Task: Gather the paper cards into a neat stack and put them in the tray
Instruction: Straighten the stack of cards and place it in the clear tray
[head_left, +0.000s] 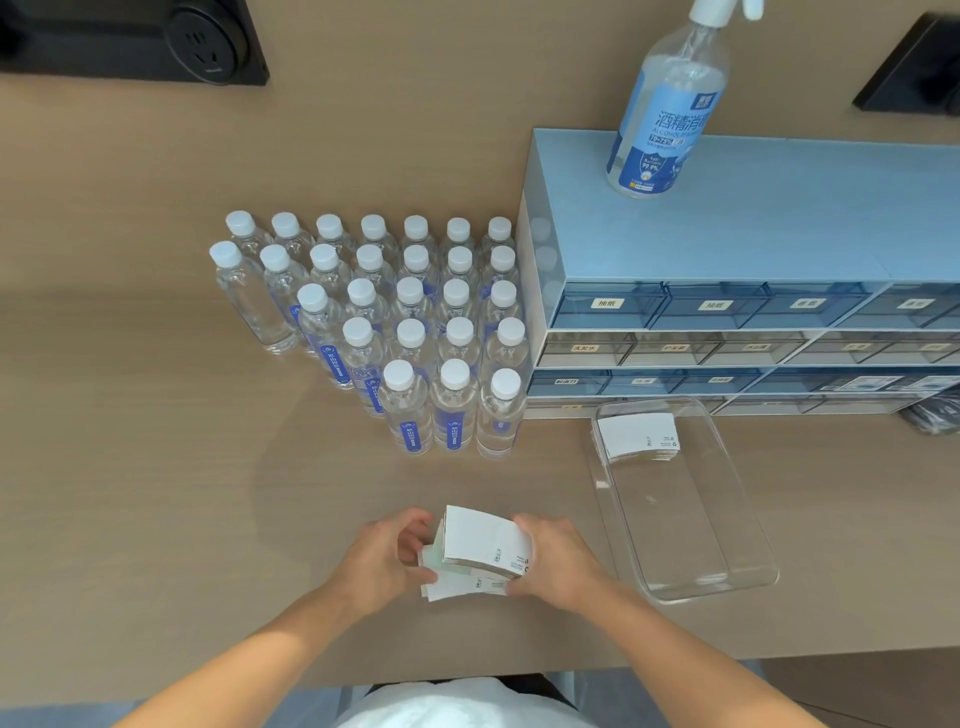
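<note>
Lap: white garment (457, 706) at the bottom edge, just under the counter (130, 467) lip.
Left hand (384, 561): grip closed, fingers curled round the left end of the card bundle (485, 543).
Right hand (558, 564): grip closed, fingers wrapped over the right end of the same bundle.
Card bundle: white, held tilted between both hands, near the front edge of the counter, left of the tray and apart from it.
Loose cards (457, 584): a few fanned out under the bundle, white and pale green, not squared up; can't tell whether they lie on the counter.
Tray (680, 525): clear plastic, rectangular, on the counter right of the hands, far end just in front of the drawer unit.
Stacked cards (638, 436): neat white pile inside the tray at its far left corner.
Water bottles (415, 322): white-capped, upright, in rows behind the hands, touching the drawer unit's left side.
Drawer unit (727, 234): blue, labelled drawers, far right.
Spray bottle (667, 114): upright on top of the drawer unit.
Socket panel (208, 41): black, top left corner.
</note>
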